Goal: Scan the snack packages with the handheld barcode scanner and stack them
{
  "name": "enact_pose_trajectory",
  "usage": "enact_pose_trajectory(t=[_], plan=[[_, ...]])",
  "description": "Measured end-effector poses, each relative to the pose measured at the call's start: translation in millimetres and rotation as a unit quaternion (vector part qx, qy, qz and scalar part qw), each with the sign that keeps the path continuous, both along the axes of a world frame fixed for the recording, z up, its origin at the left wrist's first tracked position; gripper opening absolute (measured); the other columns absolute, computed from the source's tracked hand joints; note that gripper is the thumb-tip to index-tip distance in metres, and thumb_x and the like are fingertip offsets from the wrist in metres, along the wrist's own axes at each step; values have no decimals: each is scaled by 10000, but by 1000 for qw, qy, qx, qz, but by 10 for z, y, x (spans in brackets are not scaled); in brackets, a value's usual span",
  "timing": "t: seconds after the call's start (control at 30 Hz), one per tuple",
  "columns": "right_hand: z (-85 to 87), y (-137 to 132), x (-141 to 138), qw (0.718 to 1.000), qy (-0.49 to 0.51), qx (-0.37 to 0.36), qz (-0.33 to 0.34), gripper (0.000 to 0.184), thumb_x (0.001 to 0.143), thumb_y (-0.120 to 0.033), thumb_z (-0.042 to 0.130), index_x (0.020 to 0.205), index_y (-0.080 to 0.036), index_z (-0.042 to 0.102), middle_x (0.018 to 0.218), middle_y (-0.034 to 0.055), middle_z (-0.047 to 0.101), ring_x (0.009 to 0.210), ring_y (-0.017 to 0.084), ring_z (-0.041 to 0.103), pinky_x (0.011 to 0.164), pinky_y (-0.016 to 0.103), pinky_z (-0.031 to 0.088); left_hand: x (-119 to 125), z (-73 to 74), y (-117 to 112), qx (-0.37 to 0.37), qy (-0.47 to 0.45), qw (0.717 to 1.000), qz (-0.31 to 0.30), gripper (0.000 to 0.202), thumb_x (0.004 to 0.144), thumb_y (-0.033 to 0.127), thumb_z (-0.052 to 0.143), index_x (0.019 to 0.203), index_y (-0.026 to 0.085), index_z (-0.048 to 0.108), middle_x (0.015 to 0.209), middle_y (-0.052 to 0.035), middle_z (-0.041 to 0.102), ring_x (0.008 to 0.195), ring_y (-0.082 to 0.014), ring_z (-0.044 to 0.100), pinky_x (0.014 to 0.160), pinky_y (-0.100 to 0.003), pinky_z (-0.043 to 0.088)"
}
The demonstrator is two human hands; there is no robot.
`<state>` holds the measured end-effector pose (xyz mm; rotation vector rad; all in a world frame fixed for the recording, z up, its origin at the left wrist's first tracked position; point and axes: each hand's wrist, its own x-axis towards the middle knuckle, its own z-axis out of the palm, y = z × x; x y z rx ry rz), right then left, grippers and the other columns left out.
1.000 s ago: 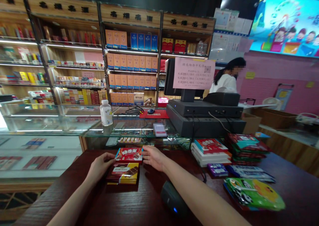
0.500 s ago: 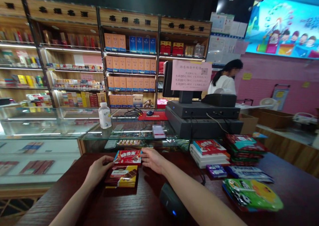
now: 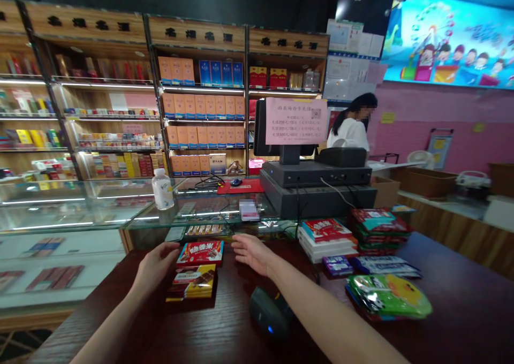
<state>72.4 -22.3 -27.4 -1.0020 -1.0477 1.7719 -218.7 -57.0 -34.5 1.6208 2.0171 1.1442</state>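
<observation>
a person's two bare arms reach in from the near edge of a dark wooden shop counter (image 3: 100,313). the left hand (image 3: 155,265) lies open, its fingers (image 3: 171,252) against or just beside the left edge of a red chocolate snack packet (image 3: 199,253) - no clenched grasp shows, and whether they actually touch cannot be told. the right hand (image 3: 251,253) is open too, palm down, fingers spread, just beside that packet's right edge without touching it, holding nothing.

the red packet lies flat on the counter, between the hands, directly far of a yellow and brown chocolate packet (image 3: 191,282), the two edge to edge.

to the right sit a black handheld scanner (image 3: 270,313), a stack of red-topped boxes (image 3: 327,241), purple packets (image 3: 337,265), and green panda-print bags (image 3: 387,297).

farther off, a glass display case (image 3: 76,209) holds a plastic water bottle (image 3: 163,190), and a black cash register (image 3: 317,184) carries a pink notice (image 3: 296,120). beyond it, a co-worker in a white top (image 3: 348,135) stands before shelves of orange boxes (image 3: 201,136).
</observation>
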Motion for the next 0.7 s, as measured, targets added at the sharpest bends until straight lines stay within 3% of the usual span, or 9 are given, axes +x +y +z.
enact_pose_trajectory(t=[0.33, 0.47, 0.57, 0.7], plan=[[73, -229, 454, 999, 5, 26, -33, 247, 780, -391, 731, 931, -207, 665, 1010, 67, 675, 999, 185, 621, 900, 327, 447, 739, 303, 11, 58, 48, 992, -98, 363, 760, 497, 551, 972, 253, 719, 965, -29, 771, 931, -260, 701, 856, -330, 497], [91, -304, 718, 997, 1, 43, -57, 310, 749, -426, 752, 954, -208, 672, 1076, 85, 682, 1091, 212, 608, 929, 356, 438, 1103, 356, 33, 78, 22, 984, -156, 395, 753, 514, 567, 994, 240, 721, 1004, -42, 768, 909, -257, 701, 843, -342, 513], [97, -346, 934, 995, -8, 54, -79, 352, 736, -447, 755, 981, -208, 673, 1139, 98, 679, 1132, 229, 594, 935, 371, 435, 1356, 369, 72, 92, 5, 976, -196, 403, 752, 509, 579, 1011, 234, 719, 1115, -54, 748, 997, -260, 687, 903, -356, 507], [102, -406, 1228, 991, -22, 64, -112, 363, 742, -448, 738, 1009, -210, 671, 1188, 104, 674, 1173, 239, 577, 929, 369, 437, 1682, 397, 105, 106, 40, 966, -231, 371, 783, 475, 539, 1014, 244, 715, 1132, -40, 742, 1076, -260, 663, 979, -396, 477]])
